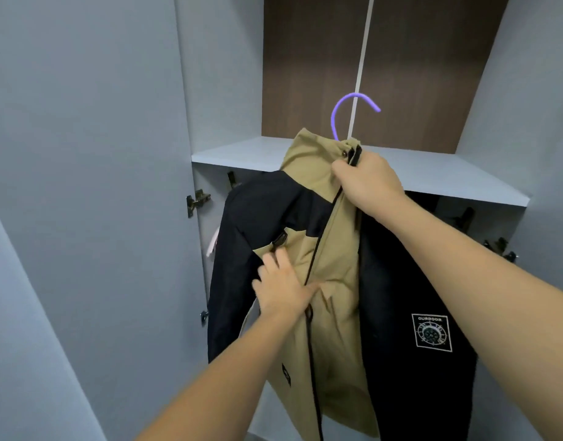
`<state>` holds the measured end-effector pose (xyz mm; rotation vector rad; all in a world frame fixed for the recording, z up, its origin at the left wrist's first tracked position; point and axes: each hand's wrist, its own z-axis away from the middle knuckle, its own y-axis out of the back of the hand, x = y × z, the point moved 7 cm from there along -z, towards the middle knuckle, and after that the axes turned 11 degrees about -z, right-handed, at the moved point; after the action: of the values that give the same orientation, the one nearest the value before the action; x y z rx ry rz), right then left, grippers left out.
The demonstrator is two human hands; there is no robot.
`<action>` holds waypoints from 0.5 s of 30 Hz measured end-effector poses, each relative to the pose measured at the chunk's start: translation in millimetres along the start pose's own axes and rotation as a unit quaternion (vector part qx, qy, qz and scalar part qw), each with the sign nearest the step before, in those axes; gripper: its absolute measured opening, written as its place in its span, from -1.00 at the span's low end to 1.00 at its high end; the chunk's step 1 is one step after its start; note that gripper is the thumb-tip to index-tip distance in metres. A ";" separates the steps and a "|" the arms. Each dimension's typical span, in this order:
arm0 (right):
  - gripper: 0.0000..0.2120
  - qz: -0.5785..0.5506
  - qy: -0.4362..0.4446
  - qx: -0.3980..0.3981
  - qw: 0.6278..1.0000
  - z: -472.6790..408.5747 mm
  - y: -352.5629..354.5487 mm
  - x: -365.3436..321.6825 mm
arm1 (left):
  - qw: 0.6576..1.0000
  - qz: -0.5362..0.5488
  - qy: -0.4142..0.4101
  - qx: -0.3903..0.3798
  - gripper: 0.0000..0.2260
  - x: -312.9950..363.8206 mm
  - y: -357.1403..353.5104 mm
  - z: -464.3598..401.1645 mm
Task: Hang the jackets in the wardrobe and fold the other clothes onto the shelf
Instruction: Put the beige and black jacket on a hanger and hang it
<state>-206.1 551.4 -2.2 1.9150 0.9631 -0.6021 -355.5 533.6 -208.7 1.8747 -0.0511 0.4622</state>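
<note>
Left hand [281, 289] lay flat, fingers straight, pressing jacket [324, 281] front below shelf [432, 173]. Right hand [366, 183] gripped bunched collar at shelf's front edge, holding jacket up. Purple hanger hook [347, 114] stood above shelf level, not on any rail; rail not visible. Black garment [417, 313] hung just right of jacket, under shelf.

Risk, judged: hook could catch shelf edge when lowered; collar could slip off hanger.

Room: narrow gap left toward door hinge [197, 200]; open space above shelf.
</note>
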 end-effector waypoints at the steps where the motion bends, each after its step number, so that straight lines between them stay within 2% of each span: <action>1: -0.72 -0.018 -0.014 -0.003 1.000 0.6 6.1 3.0 | 0.998 -0.050 -0.013 0.028 -0.16 -7.9 3.9 -1.3; 4: -0.74 -0.065 -0.038 0.012 0.997 1.0 19.8 11.2 | 0.984 -0.104 -0.065 0.132 -0.27 -16.6 15.5 -0.3; 6: -0.77 -0.090 -0.049 0.024 0.994 0.4 21.2 13.6 | 0.955 -0.053 -0.168 0.238 -0.47 9.0 24.7 15.6; 7: -0.77 -0.098 -0.052 0.027 0.993 0.2 20.0 13.3 | 0.946 -0.021 -0.202 0.253 -0.53 23.8 26.3 23.0; 8: -0.77 -0.100 -0.052 0.030 0.993 0.6 18.0 12.5 | 0.952 0.012 -0.203 0.230 -0.54 33.5 23.7 24.3; 9: -0.77 -0.096 -0.050 0.031 0.994 1.1 15.5 11.1 | 0.968 0.049 -0.167 0.180 -0.49 35.9 16.7 20.2; 10: -0.76 -0.090 -0.045 0.032 0.994 1.6 13.3 9.5 | 0.984 0.081 -0.109 0.111 -0.39 32.5 6.0 13.4; 12: -0.76 -0.089 -0.044 0.041 0.994 1.4 13.2 7.6 | 0.998 0.066 -0.015 -0.009 -0.25 22.1 -16.4 1.6; 13: -0.77 -0.094 -0.048 0.047 0.993 0.7 14.9 7.3 | 0.998 0.044 0.008 -0.052 -0.29 18.1 -26.1 -2.6; 15: -0.78 -0.095 -0.048 0.055 0.993 -1.4 19.1 5.7 | 0.989 0.078 0.056 -0.115 -0.56 6.2 -40.0 -8.1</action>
<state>-187.3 548.9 3.8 1.8841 1.0767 -0.8649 -341.7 556.3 -240.4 1.6227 -0.1696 0.6410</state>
